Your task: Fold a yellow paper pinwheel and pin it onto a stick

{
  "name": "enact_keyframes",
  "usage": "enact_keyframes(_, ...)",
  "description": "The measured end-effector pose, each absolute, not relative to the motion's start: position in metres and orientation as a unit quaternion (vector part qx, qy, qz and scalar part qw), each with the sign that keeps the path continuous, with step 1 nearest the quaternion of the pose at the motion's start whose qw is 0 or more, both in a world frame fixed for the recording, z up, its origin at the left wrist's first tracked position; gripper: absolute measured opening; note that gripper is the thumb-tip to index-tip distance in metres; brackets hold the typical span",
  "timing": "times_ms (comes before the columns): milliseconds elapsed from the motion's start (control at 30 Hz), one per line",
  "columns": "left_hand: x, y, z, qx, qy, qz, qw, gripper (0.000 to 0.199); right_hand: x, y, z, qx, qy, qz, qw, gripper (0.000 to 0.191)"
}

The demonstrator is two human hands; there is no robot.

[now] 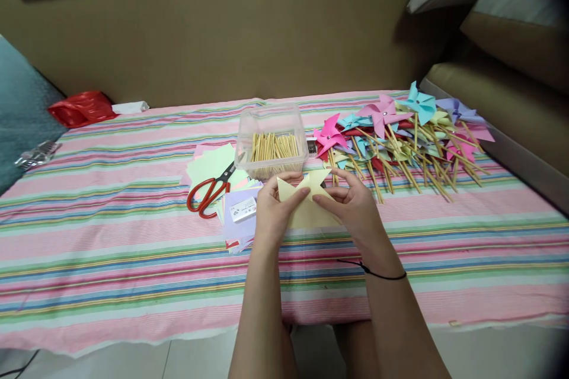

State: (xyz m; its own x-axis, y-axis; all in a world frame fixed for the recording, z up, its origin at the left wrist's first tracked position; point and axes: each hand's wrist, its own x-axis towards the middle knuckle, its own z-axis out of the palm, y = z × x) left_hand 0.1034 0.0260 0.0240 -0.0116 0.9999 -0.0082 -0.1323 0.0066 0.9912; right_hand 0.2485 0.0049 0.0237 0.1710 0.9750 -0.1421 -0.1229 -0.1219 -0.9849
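Between my two hands is a pale yellow sheet of paper (315,213) with cuts running in from its corners, so that pointed flaps stand up at the far side. My left hand (279,204) pinches its left part, thumb on top and fingers behind. On the other side my right hand (351,204) grips it the same way, thumb near the middle. Just beyond the hands stands a clear plastic box (271,115) of short wooden sticks (274,148). Left of my left hand lie red-handled scissors (208,189) on coloured paper sheets (237,231), with a small white box (243,209) on them.
A heap of finished paper pinwheels (384,115) on sticks covers the back right. A red plastic bag (84,108), a white object (130,108) and a clear plastic packet (38,155) lie at left. Striped cloth (133,260) covers the surface; cushions (524,18) rise at right.
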Motion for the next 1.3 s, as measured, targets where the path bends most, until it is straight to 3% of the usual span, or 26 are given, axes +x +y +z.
enact_keyframes(133,0.1039,0.0268,0.0243,0.441,0.482,0.535,0.535,0.043,0.2487,0.0046,0.0226,-0.537,-0.390,0.518,0.539,0.073)
enact_keyframes(1300,0.1049,0.0261,0.0289,0.477,0.478,0.539,0.503,0.045,0.2471,0.0065,0.0197,-0.533,-0.388,0.519,0.544,0.068)
